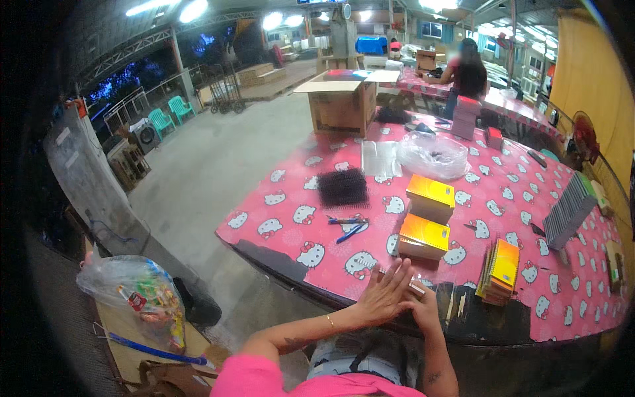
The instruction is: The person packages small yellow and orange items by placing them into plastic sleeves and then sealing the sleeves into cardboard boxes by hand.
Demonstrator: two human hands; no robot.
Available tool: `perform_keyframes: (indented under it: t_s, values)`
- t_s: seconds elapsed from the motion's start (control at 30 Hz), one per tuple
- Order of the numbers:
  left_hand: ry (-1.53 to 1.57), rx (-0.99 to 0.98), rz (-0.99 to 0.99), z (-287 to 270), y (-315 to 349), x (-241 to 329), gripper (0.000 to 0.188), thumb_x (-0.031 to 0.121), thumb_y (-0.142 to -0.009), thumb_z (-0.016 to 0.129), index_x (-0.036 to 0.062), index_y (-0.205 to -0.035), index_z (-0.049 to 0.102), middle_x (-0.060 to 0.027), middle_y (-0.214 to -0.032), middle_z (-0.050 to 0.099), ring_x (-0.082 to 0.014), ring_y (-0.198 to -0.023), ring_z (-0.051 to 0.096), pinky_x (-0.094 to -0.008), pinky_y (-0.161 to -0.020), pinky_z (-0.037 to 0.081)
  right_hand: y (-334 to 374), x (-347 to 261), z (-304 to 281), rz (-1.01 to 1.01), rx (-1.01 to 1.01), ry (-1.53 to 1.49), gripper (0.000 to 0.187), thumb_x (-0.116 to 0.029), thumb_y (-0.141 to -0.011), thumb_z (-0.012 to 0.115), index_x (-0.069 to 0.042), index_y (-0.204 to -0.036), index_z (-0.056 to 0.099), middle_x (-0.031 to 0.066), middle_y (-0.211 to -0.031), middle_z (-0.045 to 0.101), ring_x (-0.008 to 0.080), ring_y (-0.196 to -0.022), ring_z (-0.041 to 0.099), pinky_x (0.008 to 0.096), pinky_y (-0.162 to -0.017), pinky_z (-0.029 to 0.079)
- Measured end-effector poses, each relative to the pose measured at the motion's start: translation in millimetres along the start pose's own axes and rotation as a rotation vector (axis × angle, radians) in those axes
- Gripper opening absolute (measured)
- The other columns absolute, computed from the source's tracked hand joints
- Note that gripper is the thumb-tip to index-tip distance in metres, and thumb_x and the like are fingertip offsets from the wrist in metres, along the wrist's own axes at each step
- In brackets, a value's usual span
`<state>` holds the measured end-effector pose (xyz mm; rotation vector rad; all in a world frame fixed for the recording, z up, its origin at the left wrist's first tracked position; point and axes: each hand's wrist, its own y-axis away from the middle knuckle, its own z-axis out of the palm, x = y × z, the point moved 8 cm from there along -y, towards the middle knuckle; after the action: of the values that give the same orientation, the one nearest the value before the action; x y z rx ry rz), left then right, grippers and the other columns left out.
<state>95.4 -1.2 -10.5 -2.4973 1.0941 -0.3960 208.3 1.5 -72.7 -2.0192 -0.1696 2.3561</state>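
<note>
My left hand (385, 290) lies with its fingers stretched out, pressed flat over what looks like a small notebook (417, 287) at the table's near edge. Only a pale edge of that notebook shows; the hands cover most of it. Around its right side curls my right hand (423, 309), closed on it. Just beyond my fingers, two stacks of yellow-orange spiral notebooks (425, 233) (431, 193) stand one behind the other. To the right leans another stack of yellow notebooks (505, 263). Blue-handled pliers (352, 231) and a bundle of black binding coils (342, 188) lie to the left.
A pink patterned cloth (284, 228) covers the table. Clear plastic bags (433, 156) and an open cardboard box (338, 109) sit farther back. A tall row of dark-edged notebooks (569, 213) stands at right. Another person (468, 71) works beyond. A filled plastic bag (142, 291) rests at lower left.
</note>
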Motion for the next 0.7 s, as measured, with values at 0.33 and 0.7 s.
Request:
perform_keyframes:
  t_s: [0.33,0.7]
  values:
    - [0.199,0.058,0.171,-37.1,-14.3,-16.1,0.042,0.032,-0.085,0.066,0.0113,-0.121,0.061,-0.0044,-0.118,0.063,-0.0192,-0.117,0.058,-0.0612,-0.117,0.001,-2.7,-17.7,3.2,-0.039,-0.046,0.084,0.026,0.002,-0.091,0.06,0.004,-0.117,0.062,0.0048,-0.105,0.068,0.0118,-0.098,0.062,0.0273,-0.086,0.051]
    - [-0.019,-0.01,0.081,0.9,-5.0,4.3,0.091,0.062,-0.094,0.043,-0.0029,-0.154,0.019,-0.022,-0.162,0.013,-0.0345,-0.152,0.004,-0.0579,-0.117,-0.007,-3.2,-12.2,-4.6,-0.019,0.003,0.069,0.035,-0.001,-0.092,0.059,0.002,-0.126,0.06,0.007,-0.11,0.069,0.0137,-0.101,0.061,0.0306,-0.09,0.05]
